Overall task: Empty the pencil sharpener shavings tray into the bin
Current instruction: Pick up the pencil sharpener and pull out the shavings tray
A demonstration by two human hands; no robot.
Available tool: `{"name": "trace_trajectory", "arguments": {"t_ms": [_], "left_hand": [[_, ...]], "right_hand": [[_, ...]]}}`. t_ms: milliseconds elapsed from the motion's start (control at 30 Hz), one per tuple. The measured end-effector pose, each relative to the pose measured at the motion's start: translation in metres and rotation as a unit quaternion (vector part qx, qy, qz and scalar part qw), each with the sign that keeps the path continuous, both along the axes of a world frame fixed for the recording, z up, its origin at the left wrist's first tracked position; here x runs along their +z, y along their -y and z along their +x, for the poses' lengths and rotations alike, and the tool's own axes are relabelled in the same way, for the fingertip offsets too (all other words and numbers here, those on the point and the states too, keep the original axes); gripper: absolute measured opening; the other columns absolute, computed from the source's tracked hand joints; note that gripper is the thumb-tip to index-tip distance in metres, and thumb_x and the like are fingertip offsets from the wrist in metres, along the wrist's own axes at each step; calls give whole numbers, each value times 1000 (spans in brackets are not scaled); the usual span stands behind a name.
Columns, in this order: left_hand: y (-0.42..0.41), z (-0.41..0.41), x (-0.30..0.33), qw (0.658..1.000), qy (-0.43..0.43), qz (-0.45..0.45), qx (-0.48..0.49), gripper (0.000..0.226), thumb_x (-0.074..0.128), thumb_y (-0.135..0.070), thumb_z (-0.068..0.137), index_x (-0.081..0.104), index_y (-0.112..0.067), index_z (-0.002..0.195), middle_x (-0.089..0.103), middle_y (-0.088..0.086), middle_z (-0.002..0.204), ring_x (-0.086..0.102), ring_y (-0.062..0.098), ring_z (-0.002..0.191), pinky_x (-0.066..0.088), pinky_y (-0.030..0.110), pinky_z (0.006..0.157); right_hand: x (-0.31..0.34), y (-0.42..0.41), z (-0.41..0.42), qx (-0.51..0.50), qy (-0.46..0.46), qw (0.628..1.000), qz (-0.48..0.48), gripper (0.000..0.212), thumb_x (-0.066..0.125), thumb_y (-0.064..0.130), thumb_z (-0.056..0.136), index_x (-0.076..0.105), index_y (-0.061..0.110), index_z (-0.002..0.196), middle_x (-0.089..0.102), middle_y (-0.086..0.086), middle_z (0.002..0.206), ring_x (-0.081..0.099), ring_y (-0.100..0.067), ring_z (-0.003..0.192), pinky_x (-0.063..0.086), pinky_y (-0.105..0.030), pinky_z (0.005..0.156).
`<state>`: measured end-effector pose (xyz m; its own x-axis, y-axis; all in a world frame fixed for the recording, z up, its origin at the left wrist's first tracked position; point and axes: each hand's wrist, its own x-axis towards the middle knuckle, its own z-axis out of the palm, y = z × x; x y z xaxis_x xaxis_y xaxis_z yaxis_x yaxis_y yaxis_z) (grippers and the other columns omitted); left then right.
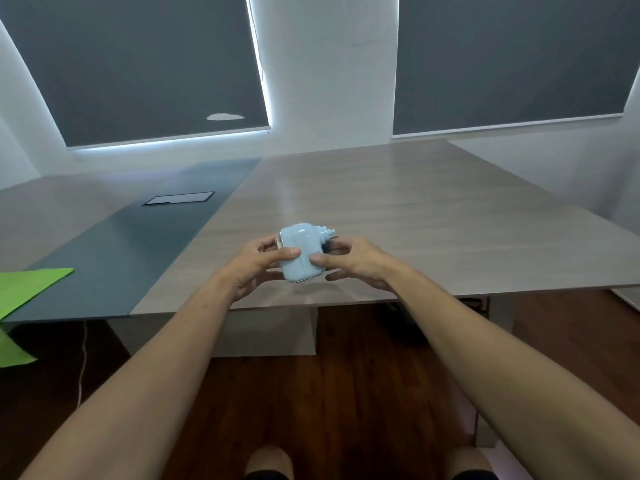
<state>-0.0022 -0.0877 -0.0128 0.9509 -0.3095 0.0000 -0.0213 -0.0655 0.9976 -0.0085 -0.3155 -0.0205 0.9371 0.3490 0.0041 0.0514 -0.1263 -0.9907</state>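
Observation:
A light blue pencil sharpener [302,249] is held between both hands just above the near edge of the wooden table [415,216]. My left hand [258,263] grips its left side, thumb lying across the top. My right hand [356,259] grips the right side, thumb on the front, fingers behind near the stepped crank end. The shavings tray cannot be made out separately from the body. No bin is in view.
A dark blue-grey strip [138,244] with a cable hatch [178,198] runs down the table's left part. A green sheet [24,289] lies at the far left edge. Wooden floor and the table's leg panel lie below; a thin cable hangs at left.

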Motion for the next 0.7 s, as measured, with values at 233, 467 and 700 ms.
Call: {"name": "trace_trajectory", "arguments": {"t_ms": [233, 467, 700], "left_hand": [[12, 7, 3, 999, 14, 9, -46, 64, 86, -22, 70, 65, -14, 130, 71, 10, 127, 65, 29, 120, 54, 50, 97], [19, 14, -2, 998, 10, 16, -56, 57, 78, -12, 78, 62, -12, 133, 69, 12, 130, 64, 30, 123, 51, 54, 101], [21, 19, -6, 998, 3, 19, -58, 60, 79, -11, 78, 61, -12, 135, 67, 12, 132, 63, 30, 123, 52, 52, 101]], "right_hand": [[-2, 11, 1, -19, 26, 999, -5, 57, 87, 23, 75, 68, 5, 126, 75, -9, 114, 72, -20, 107, 61, -36, 90], [-10, 20, 1, -43, 29, 999, 15, 55, 89, 16, 72, 70, 3, 122, 77, -9, 110, 75, -17, 101, 61, -28, 85], [-18, 23, 4, -61, 13, 998, 31, 54, 90, 13, 70, 72, 2, 119, 78, -9, 108, 75, -18, 99, 61, -27, 83]]}}
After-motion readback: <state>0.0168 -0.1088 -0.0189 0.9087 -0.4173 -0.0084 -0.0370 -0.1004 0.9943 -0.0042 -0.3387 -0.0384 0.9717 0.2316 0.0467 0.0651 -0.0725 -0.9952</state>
